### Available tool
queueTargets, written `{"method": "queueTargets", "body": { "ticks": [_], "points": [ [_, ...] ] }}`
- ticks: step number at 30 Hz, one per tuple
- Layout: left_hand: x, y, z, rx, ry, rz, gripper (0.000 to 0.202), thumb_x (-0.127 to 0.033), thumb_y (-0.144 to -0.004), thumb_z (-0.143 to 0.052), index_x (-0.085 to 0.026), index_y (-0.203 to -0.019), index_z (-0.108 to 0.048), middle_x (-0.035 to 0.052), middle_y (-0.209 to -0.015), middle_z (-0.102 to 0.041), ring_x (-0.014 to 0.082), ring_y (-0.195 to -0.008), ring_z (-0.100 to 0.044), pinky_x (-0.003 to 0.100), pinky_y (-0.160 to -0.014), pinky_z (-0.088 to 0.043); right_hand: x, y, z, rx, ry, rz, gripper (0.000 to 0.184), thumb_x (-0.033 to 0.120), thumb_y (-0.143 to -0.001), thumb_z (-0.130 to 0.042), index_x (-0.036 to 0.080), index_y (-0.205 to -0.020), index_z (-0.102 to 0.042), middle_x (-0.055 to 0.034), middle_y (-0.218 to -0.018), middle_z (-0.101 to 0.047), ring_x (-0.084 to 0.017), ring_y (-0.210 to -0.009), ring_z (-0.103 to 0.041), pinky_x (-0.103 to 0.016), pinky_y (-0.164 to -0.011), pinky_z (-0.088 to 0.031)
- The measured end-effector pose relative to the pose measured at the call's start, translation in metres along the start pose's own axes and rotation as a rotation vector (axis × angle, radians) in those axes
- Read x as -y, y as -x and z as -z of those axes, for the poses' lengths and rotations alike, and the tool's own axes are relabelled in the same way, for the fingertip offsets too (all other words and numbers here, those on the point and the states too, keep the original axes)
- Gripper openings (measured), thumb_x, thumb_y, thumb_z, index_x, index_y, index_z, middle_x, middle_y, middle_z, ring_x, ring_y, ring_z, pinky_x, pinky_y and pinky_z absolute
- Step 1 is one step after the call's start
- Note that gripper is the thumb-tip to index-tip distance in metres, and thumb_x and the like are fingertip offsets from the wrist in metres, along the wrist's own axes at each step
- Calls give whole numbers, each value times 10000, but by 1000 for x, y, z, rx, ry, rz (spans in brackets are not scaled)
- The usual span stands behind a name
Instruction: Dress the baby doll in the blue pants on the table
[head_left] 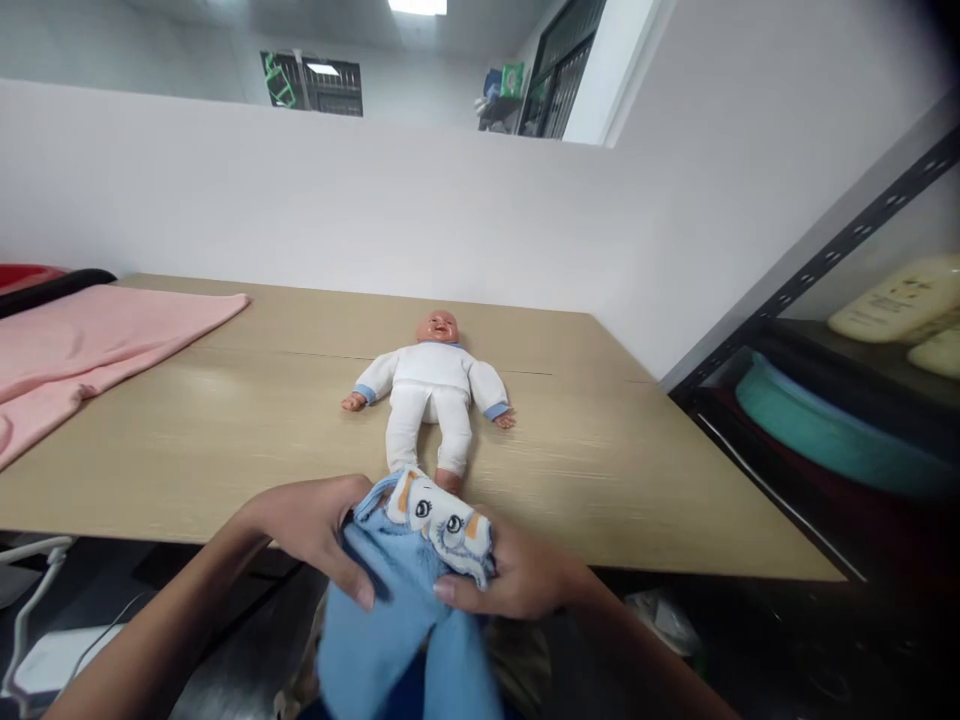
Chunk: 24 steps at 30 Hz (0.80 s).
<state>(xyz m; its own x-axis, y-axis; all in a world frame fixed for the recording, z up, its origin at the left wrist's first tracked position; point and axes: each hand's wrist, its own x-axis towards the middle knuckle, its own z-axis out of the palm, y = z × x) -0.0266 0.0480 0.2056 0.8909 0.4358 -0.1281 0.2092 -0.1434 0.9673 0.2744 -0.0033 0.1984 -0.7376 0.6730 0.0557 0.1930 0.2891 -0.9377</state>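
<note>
A person's left hand (322,530) and right hand (525,570) gripped a blue garment (390,600) between thumbs and fingers at the near edge of a wooden table (600,480), its white, big-eyed patch (442,515) facing up and its lower part hanging down. Beyond it, a doll (433,367) in white clothes with blue cuffs lay face-up, feet toward the hands, while a pink cloth (112,345) spread across the left side. At right stood a shelf holding a teal basin (817,430), and a white wall (375,200) rose behind the table's far edge.
</note>
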Motion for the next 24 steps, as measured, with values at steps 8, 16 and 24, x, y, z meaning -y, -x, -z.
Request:
{"method": "queueTargets", "body": {
  "ticks": [8, 16, 24],
  "points": [
    [40, -7, -7, -139, 167, -153, 504, -580, -1050, -782, -193, -1372, -788, 124, -1333, -824, 295, -1271, -756, 472, -1176, -587, 0, -16, -4, 119, -141, -1, 681, 461, -861, -962, 287, -1488, -760, -97, -1493, -763, -348, -1532, -628, -486, -1381, -392],
    [47, -4, -23, -15, 341, -81, 750, -661, -852, -951, -153, -1370, -765, 132, -1274, -830, 344, -1237, -772, 456, -1132, -613, -23, -20, -2, 141, -324, -220, 947, 507, -715, -1088, 288, -1552, -703, -87, -1489, -765, -363, -1475, -658, -584, -1326, -484],
    [40, 1, -19, 165, 269, -49, 939, -422, -725, -1077, -204, -1544, -673, 132, -1298, -839, 380, -1273, -784, 466, -1116, -641, -23, -19, -12, 231, -374, -160, 843, 458, -702, -1105, 287, -1455, -767, -65, -1377, -803, -337, -1397, -697, -513, -1302, -507]
  ]
}}
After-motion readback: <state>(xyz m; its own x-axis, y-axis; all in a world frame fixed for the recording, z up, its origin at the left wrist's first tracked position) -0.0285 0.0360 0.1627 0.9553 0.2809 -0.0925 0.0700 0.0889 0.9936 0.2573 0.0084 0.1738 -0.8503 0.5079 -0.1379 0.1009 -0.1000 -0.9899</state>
